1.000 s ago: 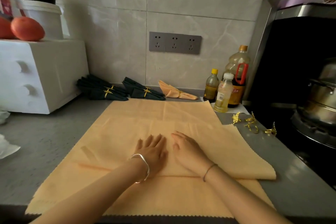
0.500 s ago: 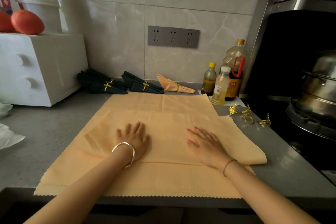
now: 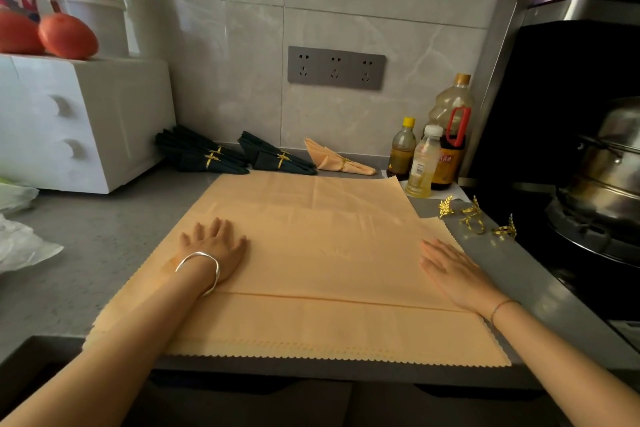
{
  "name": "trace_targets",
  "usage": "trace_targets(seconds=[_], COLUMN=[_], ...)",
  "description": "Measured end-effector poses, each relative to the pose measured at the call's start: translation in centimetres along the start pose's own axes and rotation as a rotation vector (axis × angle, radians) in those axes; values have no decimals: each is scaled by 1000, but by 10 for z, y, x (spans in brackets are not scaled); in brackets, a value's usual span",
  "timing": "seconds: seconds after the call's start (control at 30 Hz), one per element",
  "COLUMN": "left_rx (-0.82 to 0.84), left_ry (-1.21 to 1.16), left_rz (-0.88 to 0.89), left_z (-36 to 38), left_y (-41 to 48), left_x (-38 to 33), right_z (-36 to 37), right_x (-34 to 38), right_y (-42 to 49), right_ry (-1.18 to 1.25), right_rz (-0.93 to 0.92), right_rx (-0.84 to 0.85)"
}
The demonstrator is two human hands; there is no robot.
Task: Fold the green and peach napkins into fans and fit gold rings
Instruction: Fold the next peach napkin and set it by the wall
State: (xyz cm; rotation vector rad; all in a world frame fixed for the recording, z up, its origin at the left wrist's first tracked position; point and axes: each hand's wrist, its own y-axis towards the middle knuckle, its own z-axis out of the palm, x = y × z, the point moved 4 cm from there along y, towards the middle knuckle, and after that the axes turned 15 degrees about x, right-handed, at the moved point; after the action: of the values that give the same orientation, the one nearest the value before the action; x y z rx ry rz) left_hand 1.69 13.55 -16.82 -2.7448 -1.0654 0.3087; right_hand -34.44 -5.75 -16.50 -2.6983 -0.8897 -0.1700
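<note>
Peach napkin (image 3: 329, 253), long axis and crease left-to-right, left hand (image 3: 214, 250) and right hand (image 3: 450, 270) flat-fingered atop opposite ends.

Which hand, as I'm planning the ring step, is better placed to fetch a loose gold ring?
Right. The right hand lies flat at the right edge of the peach napkin, close to the gold rings on the counter; the left hand presses the cloth's left side, farther away.
</note>
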Motion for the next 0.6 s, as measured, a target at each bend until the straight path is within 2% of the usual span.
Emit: trace_targets(seconds=[0.2, 0.3, 0.4, 0.5, 0.6], left_rx=[-32, -39, -41, -46, -51], left_ry=[-47, -66, -86, -84, -84], left_rz=[-31, -65, -67, -69, -72], left_z=[0, 1, 2, 2, 4], left_y=[0, 1, 2, 3, 3], left_x=[1, 2, 2, 2, 2], right_z=[-19, -32, -37, -38, -40], right_x=[18, 57, 105, 139, 166], right_y=[18, 46, 78, 114, 139], right_ry=[-10, 24, 86, 20, -7], right_rz=[61, -60, -142, -108, -68], right_rx=[-21, -39, 23, 75, 26])
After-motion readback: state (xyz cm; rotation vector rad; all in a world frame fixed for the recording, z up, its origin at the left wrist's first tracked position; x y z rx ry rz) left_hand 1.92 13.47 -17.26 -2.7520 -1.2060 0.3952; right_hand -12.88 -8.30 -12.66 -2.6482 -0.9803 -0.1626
